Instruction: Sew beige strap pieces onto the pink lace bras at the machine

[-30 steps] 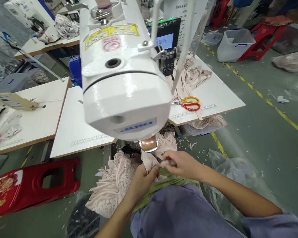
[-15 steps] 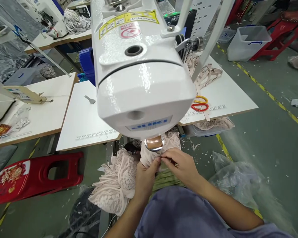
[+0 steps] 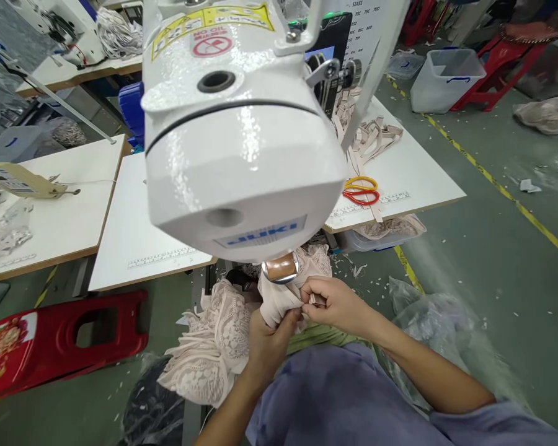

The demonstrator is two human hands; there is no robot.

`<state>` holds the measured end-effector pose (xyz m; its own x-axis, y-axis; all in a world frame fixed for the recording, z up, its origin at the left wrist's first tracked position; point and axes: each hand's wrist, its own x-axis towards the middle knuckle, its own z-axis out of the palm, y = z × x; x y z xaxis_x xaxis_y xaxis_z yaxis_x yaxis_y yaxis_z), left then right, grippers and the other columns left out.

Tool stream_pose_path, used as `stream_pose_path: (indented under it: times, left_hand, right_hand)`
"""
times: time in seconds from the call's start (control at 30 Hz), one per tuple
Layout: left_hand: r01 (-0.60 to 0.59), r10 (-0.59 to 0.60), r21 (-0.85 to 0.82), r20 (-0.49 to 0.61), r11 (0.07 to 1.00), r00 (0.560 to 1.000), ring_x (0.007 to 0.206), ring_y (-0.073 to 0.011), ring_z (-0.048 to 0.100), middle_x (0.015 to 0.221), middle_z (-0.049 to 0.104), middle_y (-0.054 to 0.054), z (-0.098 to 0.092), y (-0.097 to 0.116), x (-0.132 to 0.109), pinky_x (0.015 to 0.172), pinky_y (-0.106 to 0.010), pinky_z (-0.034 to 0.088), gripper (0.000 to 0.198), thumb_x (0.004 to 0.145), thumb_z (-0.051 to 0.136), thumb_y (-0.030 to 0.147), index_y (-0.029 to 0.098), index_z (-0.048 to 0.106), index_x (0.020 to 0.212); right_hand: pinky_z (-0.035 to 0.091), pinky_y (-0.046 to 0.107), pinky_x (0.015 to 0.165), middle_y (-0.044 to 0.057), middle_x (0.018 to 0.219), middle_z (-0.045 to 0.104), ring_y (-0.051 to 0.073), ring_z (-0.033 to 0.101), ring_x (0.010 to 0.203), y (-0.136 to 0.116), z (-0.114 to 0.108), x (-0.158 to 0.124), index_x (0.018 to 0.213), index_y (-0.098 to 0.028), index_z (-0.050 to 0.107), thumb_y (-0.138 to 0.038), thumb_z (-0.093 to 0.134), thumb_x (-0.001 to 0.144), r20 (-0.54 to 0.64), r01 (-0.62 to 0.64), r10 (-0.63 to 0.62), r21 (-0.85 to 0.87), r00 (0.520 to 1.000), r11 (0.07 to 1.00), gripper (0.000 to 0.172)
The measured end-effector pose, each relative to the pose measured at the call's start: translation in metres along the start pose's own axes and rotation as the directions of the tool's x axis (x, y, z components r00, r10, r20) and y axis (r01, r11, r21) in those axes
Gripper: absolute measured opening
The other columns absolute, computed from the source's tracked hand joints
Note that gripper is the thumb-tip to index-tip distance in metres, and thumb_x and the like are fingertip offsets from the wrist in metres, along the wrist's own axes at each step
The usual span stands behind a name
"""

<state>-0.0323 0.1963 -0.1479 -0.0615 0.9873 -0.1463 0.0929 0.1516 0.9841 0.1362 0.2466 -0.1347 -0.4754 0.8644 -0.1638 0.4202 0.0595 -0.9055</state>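
A pale pink lace bra (image 3: 275, 298) lies under the head of a white sewing machine (image 3: 242, 167). My left hand (image 3: 270, 337) is closed on the near edge of its fabric, thumb on top. Just to the right, my right hand (image 3: 332, 303) pinches the same bra, with a narrow bit of strap or fabric showing between the fingers. The fingertips of both hands almost meet. The machine's head hides the needle and the far part of the work. A pile of similar lace bras (image 3: 209, 347) sits left of my left hand.
Yellow-and-red scissors (image 3: 361, 191) and pink straps (image 3: 374, 139) lie on the right tabletop (image 3: 418, 167). A bin of lace pieces (image 3: 385, 232) stands below it. At the left is a red stool (image 3: 116, 334); clear plastic bags (image 3: 439, 328) lie on the floor at right.
My view has shifted, so the machine sits further left. The fabric by my left thumb is now more bunched up, and my right fingers have curled, showing a bit of pale strap or fabric.
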Motion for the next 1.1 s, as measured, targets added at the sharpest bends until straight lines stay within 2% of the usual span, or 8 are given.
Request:
stream_pose_path:
  times: [0.13, 0.23, 0.3, 0.47, 0.67, 0.83, 0.97, 1.1]
  left_hand:
    - [0.003, -0.003, -0.032, 0.003, 0.999, 1.0, 0.058, -0.0167, 0.064, 0.063, 0.072, -0.004, -0.003, -0.001, 0.0, 0.056, -0.025, 0.052, 0.019, 0.079, 0.069, 0.029, 0.014, 0.074, 0.069]
    - [0.065, -0.063, -0.055, 0.025, 0.996, 0.998, 0.056, -0.0167, 0.064, 0.061, 0.071, -0.004, -0.004, -0.003, 0.001, 0.054, -0.025, 0.051, 0.021, 0.078, 0.07, 0.032, 0.014, 0.073, 0.068]
    - [0.102, -0.1, -0.051, 0.054, 0.993, 0.994, 0.059, -0.0169, 0.064, 0.064, 0.072, -0.004, -0.005, -0.003, 0.003, 0.056, -0.025, 0.051, 0.022, 0.077, 0.071, 0.034, 0.014, 0.072, 0.068]
    - [0.158, -0.146, -0.076, 0.138, 0.985, 0.979, 0.078, -0.0204, 0.068, 0.086, 0.077, -0.007, -0.005, -0.001, 0.006, 0.074, -0.03, 0.054, 0.025, 0.076, 0.072, 0.035, 0.013, 0.075, 0.089]
    - [0.15, -0.146, -0.075, 0.054, 0.986, 0.988, 0.072, -0.02, 0.065, 0.078, 0.075, -0.006, -0.001, 0.006, 0.004, 0.069, -0.03, 0.052, 0.025, 0.076, 0.072, 0.038, 0.013, 0.074, 0.081]
    - [0.132, -0.132, 0.01, 0.062, 0.991, 0.989, 0.067, -0.0179, 0.061, 0.07, 0.07, -0.003, 0.0, 0.006, 0.005, 0.062, -0.027, 0.048, 0.023, 0.078, 0.07, 0.037, 0.014, 0.071, 0.075]
    - [0.063, -0.07, 0.094, 0.074, 0.994, 0.995, 0.061, -0.014, 0.055, 0.065, 0.063, 0.0, -0.006, 0.004, 0.008, 0.059, -0.024, 0.044, 0.022, 0.083, 0.065, 0.036, 0.015, 0.066, 0.074]
    - [0.009, -0.032, 0.137, 0.172, 0.99, 0.985, 0.069, -0.0156, 0.056, 0.073, 0.065, -0.002, -0.016, 0.011, 0.015, 0.067, -0.025, 0.046, 0.021, 0.088, 0.059, 0.035, 0.016, 0.066, 0.083]
  right_hand:
    - [0.032, 0.023, 0.06, -0.003, 0.072, 0.054, 0.01, 0.046, 0.063, -0.006, -0.004, -0.001, 0.077, -0.018, 0.06, -0.011, 0.056, 0.077, 0.059, 0.071, -0.066, -0.077, 0.996, 0.995, 0.008]
    - [0.034, 0.023, 0.061, -0.002, 0.076, 0.055, 0.01, 0.048, 0.065, -0.007, -0.004, -0.002, 0.081, -0.018, 0.06, -0.014, 0.054, 0.084, 0.1, 0.095, -0.086, -0.096, 0.991, 0.991, 0.008]
    - [0.033, 0.023, 0.06, -0.002, 0.076, 0.055, 0.011, 0.047, 0.064, -0.007, -0.003, -0.003, 0.081, -0.019, 0.059, -0.015, 0.055, 0.085, 0.086, 0.108, -0.096, -0.149, 0.992, 0.983, 0.007]
    - [0.031, 0.023, 0.057, -0.003, 0.071, 0.052, 0.01, 0.043, 0.06, -0.005, 0.001, -0.006, 0.077, -0.019, 0.056, -0.014, 0.058, 0.083, 0.045, 0.088, -0.079, -0.256, 0.996, 0.963, 0.008]
    - [0.035, 0.022, 0.058, -0.003, 0.072, 0.056, 0.01, 0.048, 0.06, -0.003, -0.003, -0.005, 0.081, -0.019, 0.062, -0.022, 0.058, 0.088, 0.029, 0.04, -0.036, -0.165, 0.999, 0.985, 0.008]
    - [0.032, 0.024, 0.056, -0.002, 0.067, 0.054, 0.011, 0.046, 0.059, 0.0, 0.0, -0.006, 0.075, -0.019, 0.06, -0.017, 0.057, 0.083, -0.038, 0.137, -0.152, -0.258, 0.988, 0.956, 0.01]
    - [0.035, 0.024, 0.058, 0.0, 0.071, 0.061, 0.012, 0.05, 0.062, -0.003, -0.007, -0.004, 0.079, -0.019, 0.066, -0.024, 0.058, 0.084, -0.015, 0.05, -0.052, -0.136, 0.999, 0.989, 0.011]
    - [0.035, 0.023, 0.056, 0.001, 0.082, 0.067, 0.011, 0.048, 0.059, 0.0, -0.018, -0.004, 0.09, -0.02, 0.068, -0.025, 0.054, 0.086, -0.02, -0.037, 0.037, -0.044, 0.999, 0.998, 0.016]
